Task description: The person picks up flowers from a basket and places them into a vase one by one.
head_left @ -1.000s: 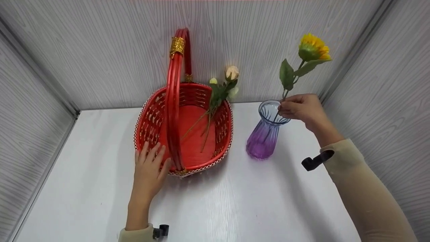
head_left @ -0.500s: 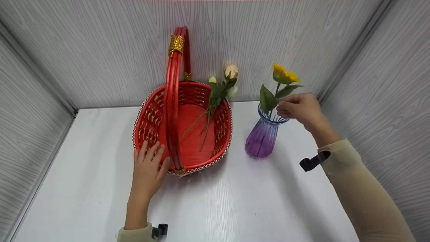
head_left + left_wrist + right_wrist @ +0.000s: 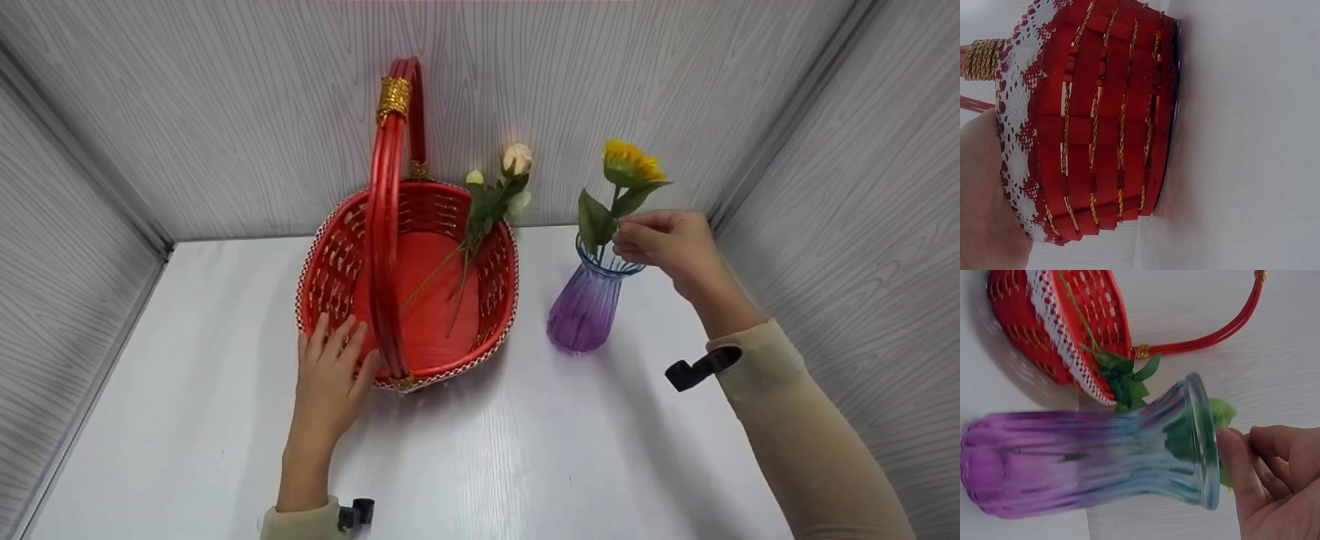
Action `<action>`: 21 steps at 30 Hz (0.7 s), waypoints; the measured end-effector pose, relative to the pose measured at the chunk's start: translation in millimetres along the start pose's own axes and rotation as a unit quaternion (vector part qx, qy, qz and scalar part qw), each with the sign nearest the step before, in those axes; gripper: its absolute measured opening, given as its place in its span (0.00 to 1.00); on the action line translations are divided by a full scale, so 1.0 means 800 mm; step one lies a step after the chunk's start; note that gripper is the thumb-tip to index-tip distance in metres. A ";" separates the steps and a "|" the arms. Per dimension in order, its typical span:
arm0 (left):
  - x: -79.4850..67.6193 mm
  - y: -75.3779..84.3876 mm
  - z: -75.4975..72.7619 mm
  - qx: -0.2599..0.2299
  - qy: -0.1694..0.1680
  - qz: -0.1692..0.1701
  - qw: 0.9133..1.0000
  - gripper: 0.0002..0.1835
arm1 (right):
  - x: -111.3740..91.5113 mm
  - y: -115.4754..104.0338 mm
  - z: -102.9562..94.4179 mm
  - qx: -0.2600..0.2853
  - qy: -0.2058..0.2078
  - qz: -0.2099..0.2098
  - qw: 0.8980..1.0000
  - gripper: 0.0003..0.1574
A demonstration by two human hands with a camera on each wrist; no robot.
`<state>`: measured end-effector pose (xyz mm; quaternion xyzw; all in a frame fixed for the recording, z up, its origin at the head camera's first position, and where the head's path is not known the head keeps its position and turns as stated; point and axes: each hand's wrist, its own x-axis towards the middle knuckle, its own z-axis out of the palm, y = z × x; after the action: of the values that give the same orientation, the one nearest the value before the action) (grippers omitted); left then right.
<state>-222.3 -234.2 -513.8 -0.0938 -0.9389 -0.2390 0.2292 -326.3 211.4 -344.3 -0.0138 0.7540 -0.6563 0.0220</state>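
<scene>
A yellow sunflower (image 3: 632, 161) with green leaves stands with its stem inside a glass vase (image 3: 585, 311), blue at the neck and purple below. My right hand (image 3: 664, 240) is at the vase's rim, thumb and fingertips pinched at the sunflower's stem just under a leaf. In the right wrist view, the stem shows through the glass (image 3: 1072, 461), and the fingertips overlap the rim. My left hand (image 3: 326, 382) rests on the near left rim of a red woven basket (image 3: 499, 341), its fingers straight and spread. In the left wrist view, part of that hand (image 3: 988, 197) lies against the basket's lace edge.
Pale roses (image 3: 517, 160) with green leaves lean over the basket's right rim, stems lying inside. A tall red handle (image 3: 384, 225) arches over the basket. Grained panels (image 3: 247, 112) enclose the white table (image 3: 480, 465) at back and sides.
The sunflower has come down and left, its stem sinking deeper into the vase. Over the last half second its head tilts slightly and my right hand shifts slightly left. The left hand stays put.
</scene>
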 end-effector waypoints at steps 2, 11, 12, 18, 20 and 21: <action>0.000 0.000 0.000 0.002 -0.001 -0.003 1.000 0.28 | -0.004 -0.001 0.007 0.030 -0.010 -0.008 0.999 0.25; -0.001 0.000 -0.001 0.002 0.000 -0.003 1.000 0.28 | -0.013 0.001 0.049 0.059 -0.045 -0.063 0.995 0.23; -0.001 0.000 -0.001 0.001 0.000 -0.003 1.000 0.28 | -0.015 0.001 0.055 0.059 -0.048 -0.067 0.995 0.22; -0.001 0.002 -0.002 -0.003 -0.001 -0.005 1.000 0.28 | -0.020 0.002 0.092 0.073 -0.064 -0.072 0.993 0.15; -0.001 0.002 -0.002 -0.002 0.000 -0.004 1.000 0.28 | -0.021 0.004 0.104 0.081 -0.069 -0.068 0.992 0.14; -0.001 0.002 -0.002 -0.003 -0.001 -0.004 1.000 0.28 | -0.021 0.006 0.109 0.086 -0.072 -0.064 0.992 0.13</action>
<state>-220.9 -233.6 -512.2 -0.0909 -0.9388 -0.2422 0.2275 -304.6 126.3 -360.9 -0.1076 0.6886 -0.7163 0.0348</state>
